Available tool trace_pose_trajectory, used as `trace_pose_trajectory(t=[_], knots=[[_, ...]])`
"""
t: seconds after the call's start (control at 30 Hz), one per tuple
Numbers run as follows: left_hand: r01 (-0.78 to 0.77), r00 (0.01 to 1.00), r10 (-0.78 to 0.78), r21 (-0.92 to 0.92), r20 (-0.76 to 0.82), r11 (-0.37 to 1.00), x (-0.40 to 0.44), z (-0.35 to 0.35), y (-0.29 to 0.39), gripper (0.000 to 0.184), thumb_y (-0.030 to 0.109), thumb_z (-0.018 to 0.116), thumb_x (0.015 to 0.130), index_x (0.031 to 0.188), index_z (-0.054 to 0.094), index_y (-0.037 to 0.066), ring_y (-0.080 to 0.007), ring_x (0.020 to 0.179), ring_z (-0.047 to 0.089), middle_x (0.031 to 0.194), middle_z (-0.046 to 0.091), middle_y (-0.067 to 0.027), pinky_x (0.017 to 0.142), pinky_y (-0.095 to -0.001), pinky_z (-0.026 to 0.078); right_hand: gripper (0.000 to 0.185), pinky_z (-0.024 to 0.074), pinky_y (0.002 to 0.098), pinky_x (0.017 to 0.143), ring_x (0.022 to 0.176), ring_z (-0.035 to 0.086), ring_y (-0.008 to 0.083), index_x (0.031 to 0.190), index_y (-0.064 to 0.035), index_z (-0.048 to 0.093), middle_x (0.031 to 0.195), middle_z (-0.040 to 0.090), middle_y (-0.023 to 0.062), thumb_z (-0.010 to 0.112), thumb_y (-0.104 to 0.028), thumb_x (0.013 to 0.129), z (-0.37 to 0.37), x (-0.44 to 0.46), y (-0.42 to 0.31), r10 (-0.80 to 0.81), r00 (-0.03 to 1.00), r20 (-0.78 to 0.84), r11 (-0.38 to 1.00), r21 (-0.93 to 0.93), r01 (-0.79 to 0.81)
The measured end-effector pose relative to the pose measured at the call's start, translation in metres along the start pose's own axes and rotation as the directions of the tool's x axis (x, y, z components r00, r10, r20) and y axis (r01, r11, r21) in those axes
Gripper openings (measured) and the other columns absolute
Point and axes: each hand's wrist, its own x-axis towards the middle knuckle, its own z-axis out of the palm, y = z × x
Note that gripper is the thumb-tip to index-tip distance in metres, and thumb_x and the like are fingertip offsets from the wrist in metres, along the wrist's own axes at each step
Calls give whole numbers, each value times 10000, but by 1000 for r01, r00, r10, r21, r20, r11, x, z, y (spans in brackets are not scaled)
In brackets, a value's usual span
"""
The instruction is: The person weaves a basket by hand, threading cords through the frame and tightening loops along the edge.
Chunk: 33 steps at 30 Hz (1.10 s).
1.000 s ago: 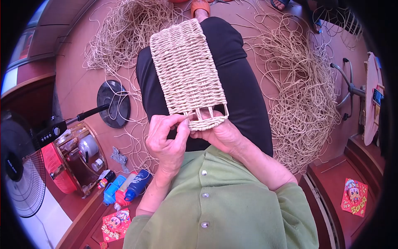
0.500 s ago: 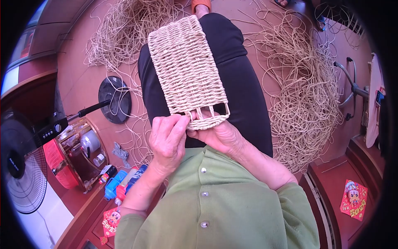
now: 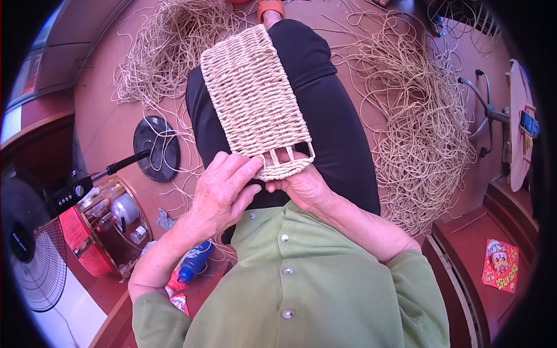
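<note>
A pale woven cord panel (image 3: 255, 93) lies over my dark-trousered legs, its far end near the knees. Close to my body it has a row of gaps crossed by a few upright strands, then a narrow woven edge (image 3: 284, 171). My right hand (image 3: 304, 187) holds this edge from below, with some fingers hidden under it. At the panel's near left corner is my left hand (image 3: 223, 188), its fingertips on the weave beside the gaps and its thumb a little apart from the fingers.
Tangled cord heaps lie on the floor at the right (image 3: 412, 127) and upper left (image 3: 174, 52). A fan (image 3: 35, 243) and its round black base (image 3: 156, 149) stand left. Near my left elbow is a blue bottle (image 3: 194, 262). A red card (image 3: 500, 265) lies at the right.
My left hand has shifted left, its thumb moving away from the fingers, and its elbow has swung outward over the bottles. The panel has moved slightly left in view.
</note>
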Motion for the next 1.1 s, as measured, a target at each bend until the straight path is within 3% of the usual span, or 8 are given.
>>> trace_pose_trajectory(t=[0.13, 0.27, 0.33, 0.6, 0.7, 0.8, 0.93, 1.1], knots=[[48, 985, -49, -9, -165, 999, -11, 17, 1, 516, 49, 809, 781, 1272, 657, -10, -327, 970, 638, 1133, 677, -164, 836, -418, 531, 294, 487, 258, 744, 910, 612, 69, 1257, -133, 637, 1069, 675, -30, 712, -278, 1013, 4, 5, 8, -146, 989, -3, 988, -42, 146], [82, 930, -97, -57, -354, 995, -12, 42, 10, 442, 13, 813, 771, 1196, 691, 9, -331, 948, 675, 1062, 687, -152, 811, -411, 561, 263, 493, 257, 746, 931, 602, 72, 1227, -117, 661, 1114, 679, -18, 723, -225, 996, 12, -4, 13, -41, 998, -46, 981, 187, 49], [97, 935, -122, -91, -333, 991, -11, 39, 7, 423, 5, 804, 775, 1183, 693, 13, -326, 948, 675, 1060, 687, -147, 812, -413, 559, 294, 499, 267, 761, 977, 610, 82, 1275, -116, 635, 1147, 675, -17, 704, -223, 1011, 5, -11, 8, 73, 995, 62, 968, 238, -86], [167, 957, -194, -138, -215, 976, -3, 26, 12, 386, -37, 792, 782, 1151, 681, -12, -288, 917, 689, 1046, 685, -146, 789, -372, 561, 298, 522, 274, 779, 1032, 646, 109, 1306, -101, 595, 1175, 667, 9, 668, -199, 1034, 10, 2, 8, -83, 995, -53, 989, 122, 89], [163, 915, -213, -170, -342, 972, -8, 40, 11, 410, -20, 819, 756, 1147, 696, -1, -289, 883, 677, 1008, 697, -131, 775, -373, 554, 269, 518, 272, 771, 1012, 641, 107, 1283, -91, 606, 1139, 671, 6, 656, -190, 1038, 15, -4, 10, -64, 995, -74, 982, 171, 75], [105, 905, -69, 61, -420, 993, -9, 43, 12, 414, 40, 843, 721, 1117, 723, 39, -289, 870, 661, 969, 708, -106, 758, -399, 526, 209, 510, 278, 770, 964, 623, 95, 1230, -89, 633, 1110, 668, 4, 641, -176, 1041, 12, -9, 7, -3, 1000, -25, 973, 231, 9], [86, 909, -56, 56, -413, 995, -8, 38, 12, 320, 36, 843, 723, 1034, 766, 47, -265, 818, 627, 962, 715, -86, 717, -360, 512, 165, 503, 298, 814, 958, 612, 104, 1194, -90, 645, 1080, 656, 5, 641, -132, 1034, 14, -12, 0, 16, 1000, 8, 975, 222, -17], [29, 917, -30, -7, -397, 1000, -6, 36, 6, 357, 22, 852, 707, 1052, 769, 55, -259, 830, 613, 934, 707, -84, 730, -371, 494, 185, 493, 312, 838, 1000, 605, 129, 1207, -104, 618, 1096, 620, 1, 648, -162, 1034, 8, -18, -1, 1, 999, 45, 979, 202, -10]])
